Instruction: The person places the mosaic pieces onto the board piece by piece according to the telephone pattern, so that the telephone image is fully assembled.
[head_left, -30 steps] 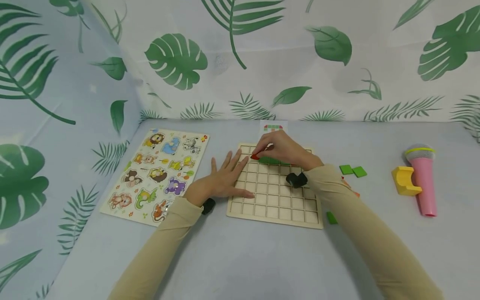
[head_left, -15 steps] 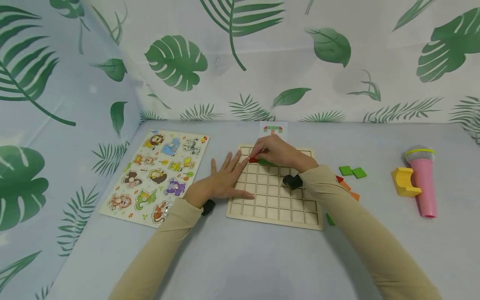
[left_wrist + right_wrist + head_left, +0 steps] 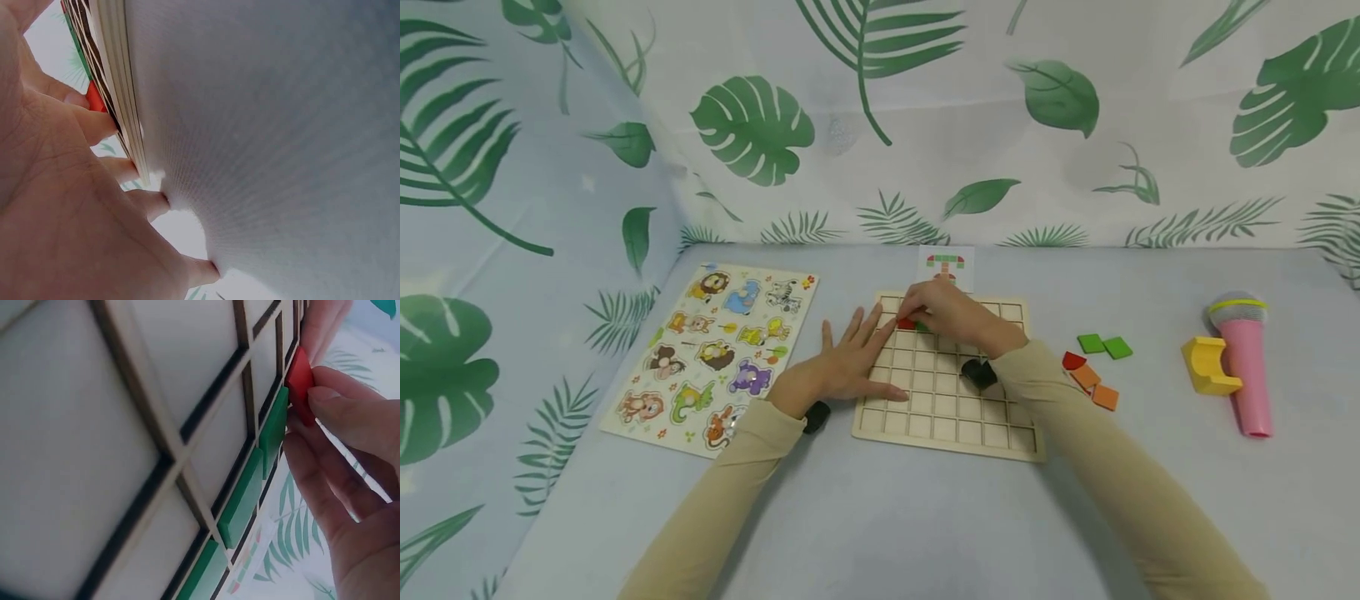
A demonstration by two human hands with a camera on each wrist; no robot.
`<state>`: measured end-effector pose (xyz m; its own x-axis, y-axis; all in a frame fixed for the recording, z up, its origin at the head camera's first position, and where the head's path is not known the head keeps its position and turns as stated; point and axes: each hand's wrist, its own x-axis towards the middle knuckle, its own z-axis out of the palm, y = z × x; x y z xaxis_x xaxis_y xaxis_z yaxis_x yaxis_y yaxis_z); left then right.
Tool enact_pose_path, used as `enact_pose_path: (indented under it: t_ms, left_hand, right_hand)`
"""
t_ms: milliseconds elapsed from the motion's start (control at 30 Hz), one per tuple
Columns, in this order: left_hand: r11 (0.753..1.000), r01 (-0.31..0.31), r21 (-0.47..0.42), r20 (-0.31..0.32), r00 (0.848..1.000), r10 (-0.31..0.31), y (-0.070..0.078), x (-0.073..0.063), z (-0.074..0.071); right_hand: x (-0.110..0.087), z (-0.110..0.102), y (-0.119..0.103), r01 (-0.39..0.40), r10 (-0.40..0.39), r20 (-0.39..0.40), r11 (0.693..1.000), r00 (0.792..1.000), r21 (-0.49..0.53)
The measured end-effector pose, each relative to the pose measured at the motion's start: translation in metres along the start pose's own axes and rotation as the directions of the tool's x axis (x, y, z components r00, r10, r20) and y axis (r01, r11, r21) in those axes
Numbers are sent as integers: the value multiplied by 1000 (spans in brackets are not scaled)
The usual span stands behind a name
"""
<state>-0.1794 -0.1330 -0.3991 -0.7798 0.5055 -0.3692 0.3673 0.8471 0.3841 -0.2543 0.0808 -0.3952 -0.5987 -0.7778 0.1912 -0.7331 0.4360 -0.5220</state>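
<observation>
My right hand (image 3: 953, 313) pinches a red tile (image 3: 300, 381) with a curved side between thumb and fingertips. The tile sits at a cell of the wooden grid board (image 3: 946, 407), left of a row of green tiles (image 3: 242, 499); whether it lies fully flat I cannot tell. Most of that row is hidden by the hand in the head view. My left hand (image 3: 844, 363) rests with spread, straight fingers over the board's left edge, thumb on the grid. In the left wrist view its fingers reach past the board's side (image 3: 115, 75).
Right of the board lie green tiles (image 3: 1117, 347), orange tiles (image 3: 1104, 397) and a red tile (image 3: 1073, 361). A pattern card (image 3: 958, 275) is behind the board. An animal puzzle (image 3: 715, 354) lies left; a pink toy microphone (image 3: 1251, 375) and yellow block (image 3: 1208, 367) stand right.
My right hand has come slightly down and left, bringing the red tile to the grid. Its sleeve now uncovers loose red and orange tiles and hides a green one. The left hand stays put.
</observation>
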Motion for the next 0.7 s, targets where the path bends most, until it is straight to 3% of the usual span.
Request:
enact_pose_path:
  t_ms: [400,700]
  left_hand:
    - [1000,-2,-3,-1,1000,2,1,0,-1]
    - [1000,0,6,-6,1000,0,2,-1,0]
  right_hand:
    - [-4,2,-10,1,-2,-10,996,1000,-93]
    - [-19,-4,-18,-54,53,-32,997,998,-52]
